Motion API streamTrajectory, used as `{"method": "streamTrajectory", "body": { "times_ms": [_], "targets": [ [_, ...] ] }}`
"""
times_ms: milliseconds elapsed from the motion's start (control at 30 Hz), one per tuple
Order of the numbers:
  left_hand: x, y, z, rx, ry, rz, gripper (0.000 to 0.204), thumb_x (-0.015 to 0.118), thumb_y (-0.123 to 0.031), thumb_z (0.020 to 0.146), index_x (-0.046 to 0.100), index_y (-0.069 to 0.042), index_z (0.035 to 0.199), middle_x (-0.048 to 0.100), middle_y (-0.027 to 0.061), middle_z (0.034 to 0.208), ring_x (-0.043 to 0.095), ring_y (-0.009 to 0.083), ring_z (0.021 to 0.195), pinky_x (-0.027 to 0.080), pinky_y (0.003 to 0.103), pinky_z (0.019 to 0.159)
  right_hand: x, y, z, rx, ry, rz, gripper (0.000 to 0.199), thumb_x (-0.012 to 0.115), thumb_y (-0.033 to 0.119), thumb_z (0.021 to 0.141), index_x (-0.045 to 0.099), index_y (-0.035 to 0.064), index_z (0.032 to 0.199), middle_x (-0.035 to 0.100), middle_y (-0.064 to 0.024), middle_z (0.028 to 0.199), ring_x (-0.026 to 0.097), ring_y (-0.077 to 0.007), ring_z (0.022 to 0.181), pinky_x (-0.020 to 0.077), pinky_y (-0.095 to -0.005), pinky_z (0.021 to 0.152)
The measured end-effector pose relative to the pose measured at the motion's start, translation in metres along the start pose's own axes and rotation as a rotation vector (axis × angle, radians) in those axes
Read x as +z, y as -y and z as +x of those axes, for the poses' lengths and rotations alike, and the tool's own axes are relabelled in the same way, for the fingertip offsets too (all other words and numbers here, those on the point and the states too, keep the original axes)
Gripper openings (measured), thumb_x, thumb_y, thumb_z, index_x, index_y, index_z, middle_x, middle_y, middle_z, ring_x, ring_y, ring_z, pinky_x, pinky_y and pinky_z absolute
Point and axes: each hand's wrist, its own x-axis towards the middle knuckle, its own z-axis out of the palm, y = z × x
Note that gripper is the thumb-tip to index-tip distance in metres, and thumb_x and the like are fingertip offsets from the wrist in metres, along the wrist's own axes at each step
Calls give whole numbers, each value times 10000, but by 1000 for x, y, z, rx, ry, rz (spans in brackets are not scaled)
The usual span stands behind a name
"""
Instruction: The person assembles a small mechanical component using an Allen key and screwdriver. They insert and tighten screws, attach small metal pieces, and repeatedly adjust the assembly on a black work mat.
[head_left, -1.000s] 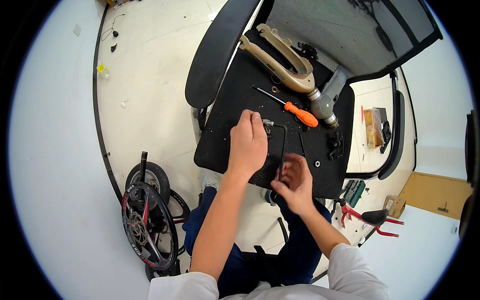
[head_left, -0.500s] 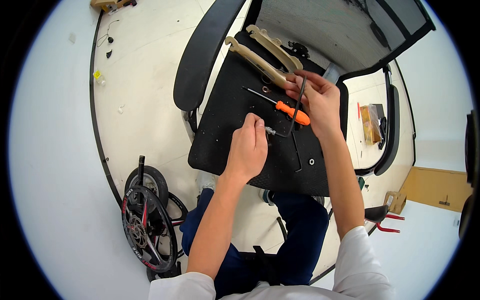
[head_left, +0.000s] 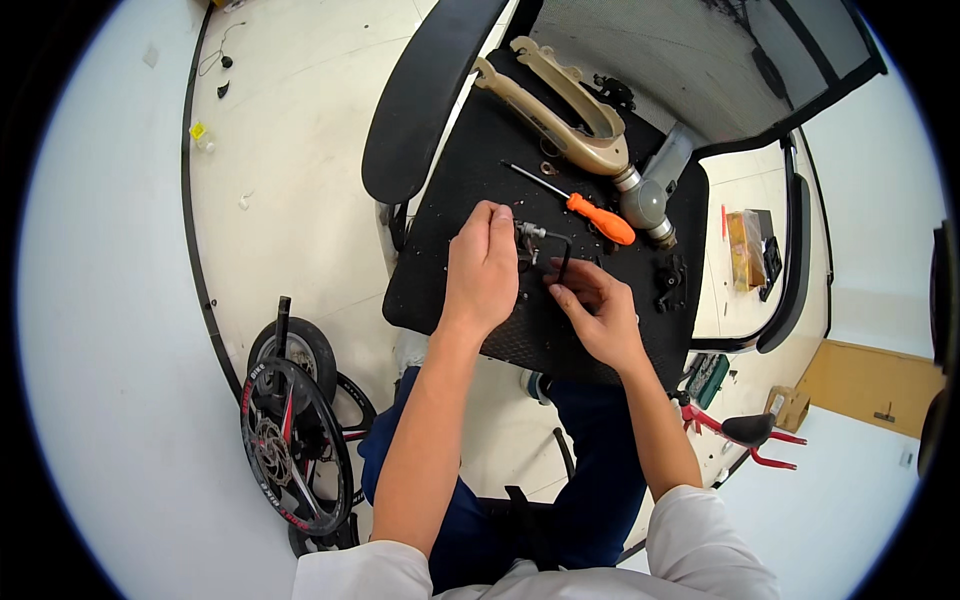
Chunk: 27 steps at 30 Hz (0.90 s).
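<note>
Above the black chair seat [head_left: 440,265], my left hand [head_left: 484,268] is closed round a small silver-and-dark metal part [head_left: 528,236], most of it hidden by my fingers. The short end of a black hex key [head_left: 567,250] meets this part's right side. Its long arm points down into my right hand [head_left: 600,318], whose thumb and fingers pinch it. Just beyond my hands lies an orange-handled screwdriver [head_left: 600,218], its shaft toward the far left. Behind it rests a beige bicycle fork [head_left: 570,135] with a grey, rounded joint [head_left: 643,203] at its near end.
A black bracket-like part [head_left: 669,283] lies near the seat's right edge, and another dark part [head_left: 613,92] by the backrest. Armrests [head_left: 425,110] flank the seat. Bicycle wheels [head_left: 295,450] stand on the floor at left. A red frame with a black saddle [head_left: 748,430] is at right.
My right hand has come down and nearer, swinging the hex key's long arm from pointing up to pointing down. My left hand has risen slightly, showing more of the metal part.
</note>
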Motion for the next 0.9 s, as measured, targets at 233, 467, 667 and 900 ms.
{"method": "streamTrajectory", "body": {
  "times_ms": [233,467,667,900],
  "targets": [
    [3,0,-1,-55,9,127,339,402,-235,1020,551,51,915,606,221,725,616,360,681,466,423,671,10,12,25,-2,38,334,185,611,116,944,617,-28,1062,618,-11,793,537,-68,642,437,-226,601],
    [3,6,-1,-79,26,225,346,410,-242,1012,566,58,936,615,246,754,618,401,724,465,435,695,15,18,30,61,-42,233,139,643,129,923,590,1,938,527,34,634,395,-54,538,313,-215,512],
    [4,10,0,-106,-33,260,370,405,-252,1006,570,67,920,622,249,765,615,419,738,459,443,692,24,22,26,-161,-205,-44,154,682,124,885,595,0,912,528,-31,569,410,-46,502,330,-251,464],
    [2,15,8,-187,-19,180,350,416,-269,1003,559,27,883,600,159,714,567,267,628,434,363,600,12,6,36,-27,-178,100,168,681,136,878,634,-11,943,461,-5,549,378,-51,511,313,-240,486]
  ]
}}
